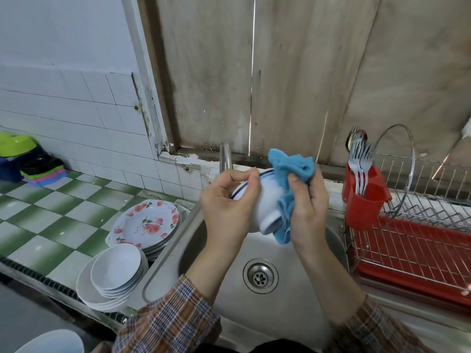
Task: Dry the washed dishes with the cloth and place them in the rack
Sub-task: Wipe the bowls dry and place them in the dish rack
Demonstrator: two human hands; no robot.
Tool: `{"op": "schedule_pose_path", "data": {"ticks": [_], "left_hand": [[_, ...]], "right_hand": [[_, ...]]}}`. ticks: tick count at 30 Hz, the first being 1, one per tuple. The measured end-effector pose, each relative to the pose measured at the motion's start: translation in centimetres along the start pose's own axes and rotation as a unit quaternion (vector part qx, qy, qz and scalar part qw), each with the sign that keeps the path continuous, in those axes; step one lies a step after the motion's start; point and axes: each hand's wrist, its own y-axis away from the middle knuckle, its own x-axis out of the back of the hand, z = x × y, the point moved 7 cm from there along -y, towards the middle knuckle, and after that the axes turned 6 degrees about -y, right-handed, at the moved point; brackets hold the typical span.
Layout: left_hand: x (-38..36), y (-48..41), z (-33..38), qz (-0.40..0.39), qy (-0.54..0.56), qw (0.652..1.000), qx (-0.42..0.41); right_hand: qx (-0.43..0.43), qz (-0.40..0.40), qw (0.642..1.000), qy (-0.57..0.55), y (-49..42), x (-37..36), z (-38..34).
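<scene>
Over the sink (300,253) we hold a bowl (262,202) between both hands, well above the drain (260,276), with open room beneath it. Our left hand (226,202) grips the bowl at its rim, fingers curled over the edge. Our right hand (309,207) clasps the blue cloth (290,169) against the bowl's outer wall. The tap (225,156) rises just behind the bowl, near our left fingertips.

To the right the wire rack (420,245) stands just beside the sink's edge, over a red tray. A red holder (364,207) with forks (362,161) hangs at the rack's near-left corner, near our right hand but apart from it. To the left, on the tiled bench (38,220), a stack of flowered plates (147,222) lies against the sink's rim. A stack of white bowls (116,271) sits in front of the plates, near the bench's front edge.

The held bowl is white and glossy, tipped on its side with its foot ring towards us. A thin dark blue line runs round its rim. The cloth drapes over its top and right side and hangs below the foot
</scene>
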Motion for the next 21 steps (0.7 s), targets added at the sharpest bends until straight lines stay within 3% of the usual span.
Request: {"op": "schedule_pose_path", "data": {"ticks": [2,4,7,10,12,14,16,18,21], "left_hand": [[-0.3,-0.1,0.3,-0.011,-0.007,1.000,-0.008],[-0.1,-0.5,0.0,-0.009,0.020,1.000,0.009],[0.5,-1.2,-1.4,0.009,0.091,0.994,0.059],[0.6,-1.4,-3.4,0.029,0.147,0.982,0.115],[0.6,-1.3,-4.5,0.025,0.134,0.980,0.146],[0.8,-1.4,-5.5,0.000,0.049,0.984,0.173],[1.0,-1.5,-6.8,-0.050,-0.039,0.971,0.232],[0.5,-0.7,-7.5,-0.110,-0.035,0.937,0.330],[-0.2,0.0,-7.0,-0.195,-0.041,0.914,0.354]], "right_hand": [[0.081,-0.063,0.991,0.085,0.3,-1.1,-1.4],[0.105,-0.058,0.988,0.098,0.1,-1.2,-1.5],[0.005,0.045,0.998,-0.045,-0.8,0.1,-0.2],[-0.125,0.136,0.975,-0.123,-0.9,1.0,1.9],[-0.129,0.178,0.972,-0.089,-0.9,1.6,2.2],[-0.095,0.195,0.974,-0.069,-1.0,2.1,2.0],[-0.034,0.156,0.987,-0.025,-1.2,2.1,1.7],[0.013,0.077,0.997,0.026,-1.2,1.1,1.5],[0.015,-0.022,0.999,0.041,-1.2,-0.6,1.4]]}}
